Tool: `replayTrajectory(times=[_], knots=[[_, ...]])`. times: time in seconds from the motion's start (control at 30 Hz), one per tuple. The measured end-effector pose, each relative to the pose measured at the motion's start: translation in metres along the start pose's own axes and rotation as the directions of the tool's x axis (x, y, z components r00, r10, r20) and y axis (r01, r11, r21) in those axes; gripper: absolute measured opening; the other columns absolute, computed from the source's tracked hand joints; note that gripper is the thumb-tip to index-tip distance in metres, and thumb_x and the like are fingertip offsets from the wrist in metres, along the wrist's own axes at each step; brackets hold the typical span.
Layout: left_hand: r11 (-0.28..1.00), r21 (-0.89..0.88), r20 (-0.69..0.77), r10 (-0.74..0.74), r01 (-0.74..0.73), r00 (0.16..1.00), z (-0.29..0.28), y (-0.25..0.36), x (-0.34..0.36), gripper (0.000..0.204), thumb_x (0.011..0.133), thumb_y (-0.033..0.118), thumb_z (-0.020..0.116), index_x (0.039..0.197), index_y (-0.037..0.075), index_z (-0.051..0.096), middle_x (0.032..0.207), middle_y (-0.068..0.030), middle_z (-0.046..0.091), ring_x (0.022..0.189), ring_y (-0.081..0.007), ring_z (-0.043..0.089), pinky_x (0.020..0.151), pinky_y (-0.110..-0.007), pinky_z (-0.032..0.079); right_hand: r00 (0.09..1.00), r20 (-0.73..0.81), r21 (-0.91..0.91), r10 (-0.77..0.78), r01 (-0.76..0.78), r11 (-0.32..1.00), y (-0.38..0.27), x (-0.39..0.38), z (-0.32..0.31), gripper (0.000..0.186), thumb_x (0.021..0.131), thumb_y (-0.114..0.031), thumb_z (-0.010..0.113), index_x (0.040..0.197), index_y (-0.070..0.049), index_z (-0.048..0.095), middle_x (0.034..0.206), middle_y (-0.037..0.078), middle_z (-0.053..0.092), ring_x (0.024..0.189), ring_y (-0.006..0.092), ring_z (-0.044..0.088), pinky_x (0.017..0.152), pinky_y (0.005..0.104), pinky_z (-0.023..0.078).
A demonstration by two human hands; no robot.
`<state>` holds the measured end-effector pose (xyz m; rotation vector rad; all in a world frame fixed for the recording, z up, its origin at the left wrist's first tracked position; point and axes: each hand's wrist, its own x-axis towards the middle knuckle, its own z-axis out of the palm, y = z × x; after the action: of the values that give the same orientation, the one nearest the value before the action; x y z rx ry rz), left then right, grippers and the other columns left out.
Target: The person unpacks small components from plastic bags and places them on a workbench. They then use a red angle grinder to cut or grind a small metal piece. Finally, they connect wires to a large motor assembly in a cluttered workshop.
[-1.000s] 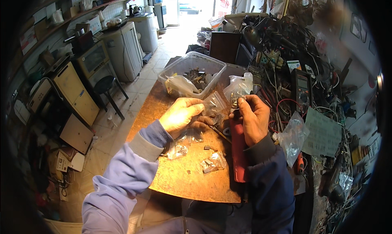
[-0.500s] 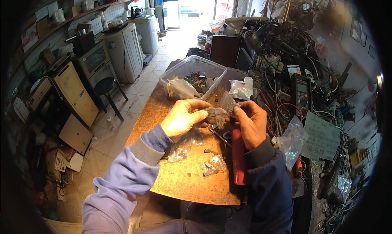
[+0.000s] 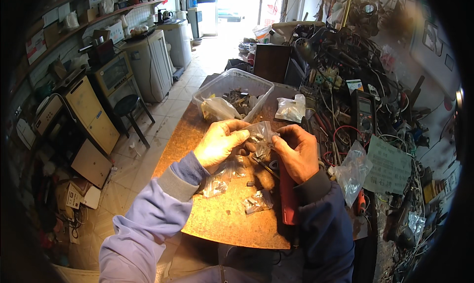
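Between my two hands a small clear plastic bag [image 3: 261, 131] with small pieces in it is held above the worktable. My left hand [image 3: 222, 144] pinches its left side between thumb and fingers. At the bag's upper right edge, my right hand [image 3: 299, 152] grips with thumb and forefinger. Below my right wrist lies a long red object [image 3: 288, 196], partly covered by that hand and sleeve. Small bags of parts, one [image 3: 258, 202] near the front and another [image 3: 217, 185] beneath my left hand, rest on the wood. A little dark block [image 3: 251, 184] lies between them.
Behind my hands stands a clear plastic tub [image 3: 269, 88] of small parts, with a white plastic bag [image 3: 291, 108] beside it. Tangled cables and tools crowd the right side around a multimeter [image 3: 365, 113]. A dark stool [image 3: 129, 108] stands left of the table [image 3: 197, 224].
My right hand has shifted slightly left and down. The small bag now hangs more upright and stretched open to view between my hands.
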<state>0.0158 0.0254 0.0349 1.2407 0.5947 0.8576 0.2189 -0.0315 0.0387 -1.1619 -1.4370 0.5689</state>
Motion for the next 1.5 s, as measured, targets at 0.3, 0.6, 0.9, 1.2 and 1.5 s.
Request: replayTrajectory(times=[0.3,0.6,0.9,1.2,1.5], knots=[[0.999,-0.023,0.035,0.032,-0.032,0.999,0.005,0.005,-0.003,0.031,0.093,0.021,0.062,0.116,0.0,0.057,0.094,-0.007,0.066,0.075,-0.0134,0.066,0.067,-0.026,0.055,0.983,0.182,0.259,0.015,-0.062,0.964,-0.004,-0.002,0.0,0.017,0.089,-0.005,0.062,0.101,0.007,0.065,0.08,0.005,0.067,0.072,0.0074,0.059,0.064,0.0223,0.048],[0.994,0.03,0.015,0.102,-0.103,0.995,0.004,0.006,-0.005,0.033,0.096,0.018,0.057,0.121,-0.002,0.055,0.097,-0.0088,0.066,0.076,-0.0145,0.067,0.069,-0.026,0.056,0.98,0.18,0.278,0.083,-0.132,0.952,-0.001,-0.001,-0.002,0.016,0.092,-0.004,0.058,0.099,0.008,0.065,0.081,0.005,0.066,0.071,0.0079,0.059,0.063,0.0223,0.048],[0.939,0.256,-0.027,0.246,-0.231,0.969,0.0,0.007,-0.002,0.031,0.092,0.01,0.06,0.119,-0.004,0.057,0.099,-0.0084,0.066,0.08,-0.01,0.063,0.072,-0.024,0.053,0.985,0.152,0.271,0.079,-0.119,0.955,-0.002,-0.001,-0.001,0.016,0.092,-0.005,0.057,0.099,0.008,0.064,0.081,0.005,0.065,0.071,0.0085,0.059,0.063,0.0224,0.048],[0.836,0.453,-0.159,0.417,-0.309,0.895,0.018,0.014,-0.008,0.015,0.085,0.006,0.068,0.096,-0.002,0.061,0.083,-0.004,0.064,0.074,-0.0078,0.061,0.068,-0.022,0.051,0.989,0.125,0.245,0.076,-0.105,0.964,-0.004,-0.002,-0.002,0.014,0.091,-0.004,0.058,0.097,0.007,0.064,0.08,0.005,0.066,0.071,0.0084,0.059,0.063,0.0225,0.048],[0.908,0.309,0.004,0.297,-0.283,0.955,0.026,0.0,-0.012,0.019,0.086,0.008,0.069,0.101,-0.003,0.063,0.089,-0.0052,0.066,0.081,-0.0096,0.063,0.075,-0.024,0.052,0.981,0.182,0.132,-0.072,0.048,0.99,-0.013,-0.008,0.004,0.012,0.087,-0.003,0.061,0.096,0.004,0.064,0.082,0.005,0.066,0.073,0.0098,0.06,0.065,0.0238,0.047]])
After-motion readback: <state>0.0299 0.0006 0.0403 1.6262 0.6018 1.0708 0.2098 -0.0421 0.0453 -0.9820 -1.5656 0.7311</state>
